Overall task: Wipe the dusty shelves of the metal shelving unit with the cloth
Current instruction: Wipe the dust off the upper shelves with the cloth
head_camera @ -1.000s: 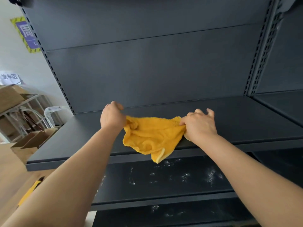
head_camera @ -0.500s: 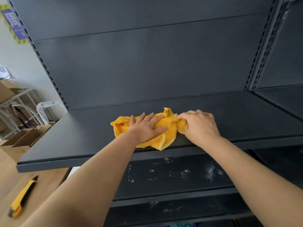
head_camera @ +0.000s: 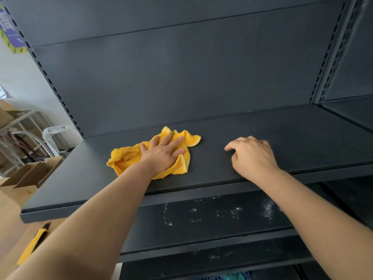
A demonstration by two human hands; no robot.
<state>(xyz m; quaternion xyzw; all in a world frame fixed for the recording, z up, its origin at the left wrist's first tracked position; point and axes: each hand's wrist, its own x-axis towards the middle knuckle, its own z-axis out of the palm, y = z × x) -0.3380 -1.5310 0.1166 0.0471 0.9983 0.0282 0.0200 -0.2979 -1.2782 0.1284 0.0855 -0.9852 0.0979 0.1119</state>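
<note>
The left hand lies flat with its fingers spread on the yellow cloth, pressing it down onto the top shelf of the dark metal shelving unit; the cloth is crumpled, sits left of the shelf's middle and near its front edge, and shows on all sides of the palm; one pale-hemmed corner points toward the back panel. The right hand rests on the same shelf, well apart from the cloth, holding nothing; its fingers are loosely curled with the fingertips touching the surface and the wrist crossing the front lip. The top shelf looks clean and evenly matte; the shelf below carries white specks and smears of dust (thickest toward its right side), and a third shelf lower down shows fainter dust. Perforated uprights frame the bay on both sides. To the left, beyond the unit, stand open cardboard boxes; a yellow utility knife lies on the wooden surface at lower left, partly hidden behind the left forearm.
</note>
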